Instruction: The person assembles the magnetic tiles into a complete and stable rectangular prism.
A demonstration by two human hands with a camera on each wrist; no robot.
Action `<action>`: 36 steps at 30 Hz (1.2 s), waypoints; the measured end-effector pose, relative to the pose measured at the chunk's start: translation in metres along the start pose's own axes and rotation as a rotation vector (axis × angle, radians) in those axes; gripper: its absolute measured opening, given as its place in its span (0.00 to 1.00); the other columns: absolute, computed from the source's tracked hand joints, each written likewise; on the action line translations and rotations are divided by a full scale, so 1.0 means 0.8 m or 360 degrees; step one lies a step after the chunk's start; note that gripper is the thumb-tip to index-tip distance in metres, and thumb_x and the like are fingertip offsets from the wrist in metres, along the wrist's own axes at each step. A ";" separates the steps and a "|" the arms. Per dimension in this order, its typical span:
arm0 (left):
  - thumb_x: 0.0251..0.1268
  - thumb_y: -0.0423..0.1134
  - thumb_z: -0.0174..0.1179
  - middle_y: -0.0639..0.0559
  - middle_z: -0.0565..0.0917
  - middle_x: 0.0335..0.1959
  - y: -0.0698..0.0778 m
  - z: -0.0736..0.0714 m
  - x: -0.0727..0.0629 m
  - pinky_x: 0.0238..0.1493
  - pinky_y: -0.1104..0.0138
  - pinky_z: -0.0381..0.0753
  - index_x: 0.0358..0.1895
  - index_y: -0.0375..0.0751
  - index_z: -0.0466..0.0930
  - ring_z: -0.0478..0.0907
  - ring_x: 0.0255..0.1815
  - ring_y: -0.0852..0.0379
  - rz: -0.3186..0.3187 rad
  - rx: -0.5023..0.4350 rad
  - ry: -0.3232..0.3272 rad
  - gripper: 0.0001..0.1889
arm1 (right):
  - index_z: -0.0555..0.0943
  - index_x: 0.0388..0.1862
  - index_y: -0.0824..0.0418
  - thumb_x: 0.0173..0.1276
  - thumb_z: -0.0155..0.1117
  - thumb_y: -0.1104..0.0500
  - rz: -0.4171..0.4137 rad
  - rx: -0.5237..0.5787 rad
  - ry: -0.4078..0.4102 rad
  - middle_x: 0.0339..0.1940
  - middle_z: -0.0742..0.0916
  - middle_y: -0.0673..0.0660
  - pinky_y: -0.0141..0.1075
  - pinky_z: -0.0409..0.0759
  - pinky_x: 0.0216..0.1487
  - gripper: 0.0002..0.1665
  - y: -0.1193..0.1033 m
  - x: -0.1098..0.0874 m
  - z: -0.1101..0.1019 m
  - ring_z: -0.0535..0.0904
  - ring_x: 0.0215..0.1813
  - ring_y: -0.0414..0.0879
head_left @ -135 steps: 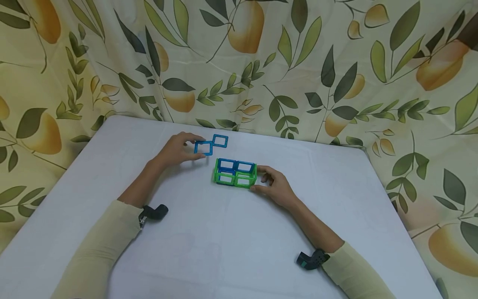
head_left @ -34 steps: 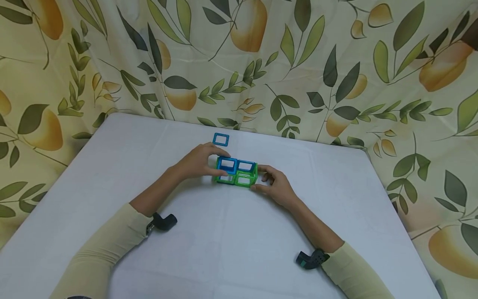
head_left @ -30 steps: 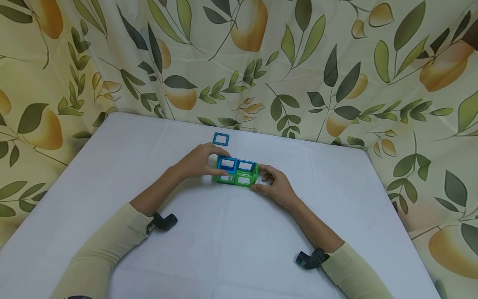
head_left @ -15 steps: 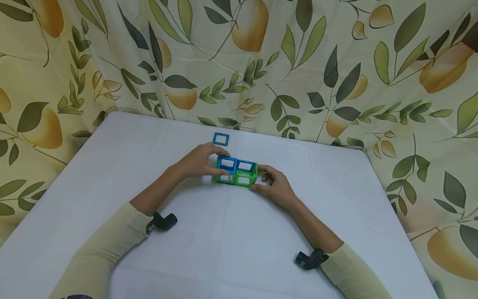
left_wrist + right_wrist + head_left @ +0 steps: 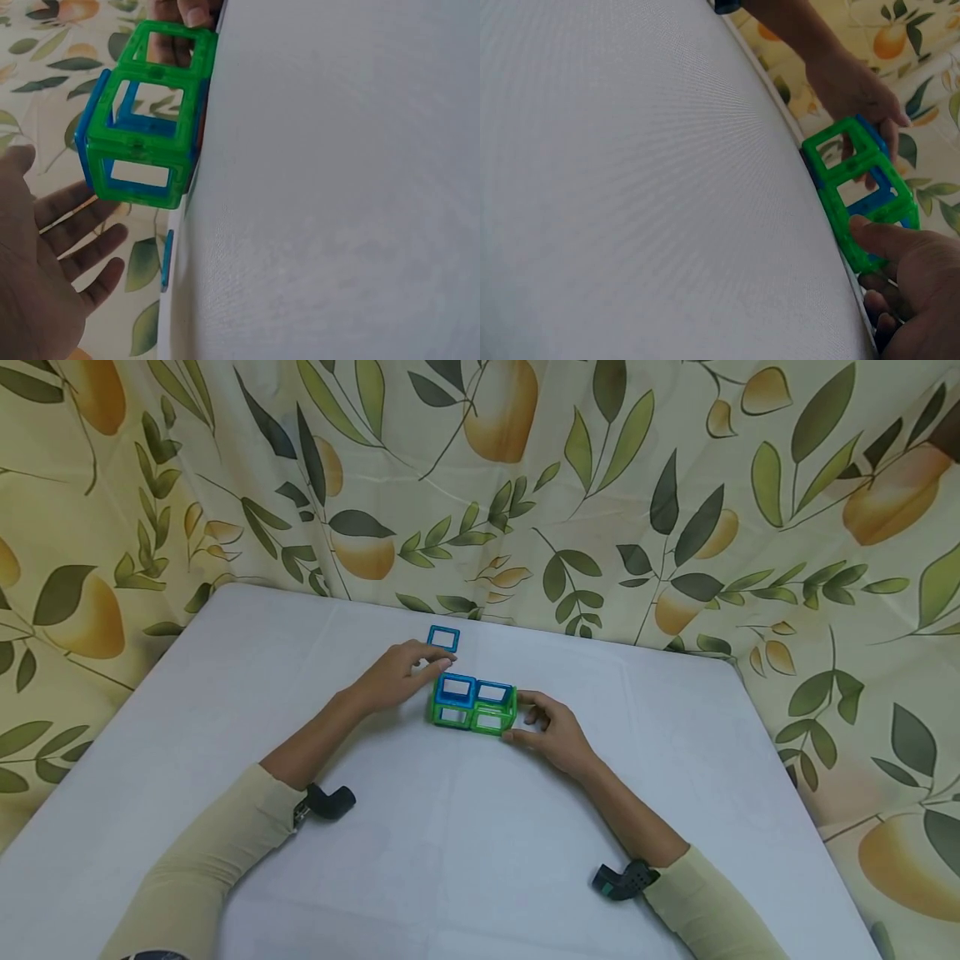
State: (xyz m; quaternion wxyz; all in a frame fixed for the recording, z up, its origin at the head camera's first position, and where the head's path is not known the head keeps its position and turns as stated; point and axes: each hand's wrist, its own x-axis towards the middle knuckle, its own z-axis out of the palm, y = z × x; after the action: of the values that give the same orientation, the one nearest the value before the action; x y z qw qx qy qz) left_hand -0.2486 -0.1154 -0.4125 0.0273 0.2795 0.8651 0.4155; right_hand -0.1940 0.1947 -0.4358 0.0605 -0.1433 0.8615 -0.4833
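Note:
A box of green and blue magnetic tiles point(image 5: 473, 707) stands on the white table. Its left half carries a blue square tile point(image 5: 456, 703) on top; the right half is uncovered. My right hand point(image 5: 557, 735) grips the box's right end, thumb at the near side, as the right wrist view also shows with the thumb on a green tile point(image 5: 866, 161). Just off the box's far left corner is my left hand point(image 5: 397, 677), fingers extended and holding nothing; the left wrist view shows its spread fingers point(image 5: 94, 229). Beyond its fingertips lies a loose blue square tile point(image 5: 444, 628).
The white-covered table point(image 5: 450, 843) ends behind the loose tile, where a leaf-and-fruit patterned curtain point(image 5: 480, 527) hangs. Black wrist cameras point(image 5: 330, 804) are worn at both sleeves.
My left hand brought a blue tile from the far left onto the box's left half, then let go and moved slightly up and away. My right hand has stayed on the box.

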 end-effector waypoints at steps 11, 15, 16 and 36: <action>0.86 0.47 0.50 0.44 0.81 0.68 -0.017 0.000 0.012 0.64 0.51 0.76 0.68 0.36 0.80 0.74 0.68 0.46 -0.0112 -0.0041 0.0177 0.22 | 0.80 0.70 0.59 0.61 0.83 0.58 -0.0009 -0.0019 -0.0007 0.45 0.81 0.62 0.39 0.68 0.44 0.38 0.016 0.005 0.000 0.71 0.46 0.54; 0.83 0.43 0.55 0.43 0.81 0.66 -0.025 0.000 0.017 0.64 0.50 0.76 0.68 0.35 0.80 0.75 0.65 0.45 -0.0145 -0.0030 0.0197 0.21 | 0.80 0.70 0.59 0.61 0.83 0.58 -0.0016 -0.0034 -0.0005 0.45 0.81 0.61 0.39 0.67 0.43 0.38 0.015 0.006 -0.001 0.70 0.46 0.53; 0.82 0.43 0.57 0.42 0.81 0.66 -0.026 0.000 0.019 0.64 0.49 0.76 0.68 0.34 0.80 0.75 0.65 0.44 -0.0147 -0.0028 0.0199 0.21 | 0.80 0.70 0.59 0.61 0.84 0.58 -0.0016 -0.0037 0.0000 0.45 0.81 0.61 0.39 0.67 0.43 0.38 0.016 0.006 -0.001 0.70 0.46 0.53; 0.71 0.42 0.70 0.38 0.77 0.71 -0.063 -0.002 0.053 0.71 0.51 0.71 0.71 0.34 0.76 0.72 0.70 0.40 -0.0337 0.0141 0.0226 0.30 | 0.80 0.70 0.58 0.61 0.83 0.58 0.0009 -0.0047 -0.0001 0.45 0.81 0.59 0.39 0.68 0.43 0.38 0.016 0.003 -0.003 0.71 0.45 0.53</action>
State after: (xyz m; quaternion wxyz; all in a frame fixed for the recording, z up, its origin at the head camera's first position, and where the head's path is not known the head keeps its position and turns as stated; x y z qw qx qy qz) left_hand -0.3079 -0.1202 -0.4411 -0.0027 0.1574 0.9070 0.3906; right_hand -0.1988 0.2020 -0.4452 0.0601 -0.1419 0.8690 -0.4702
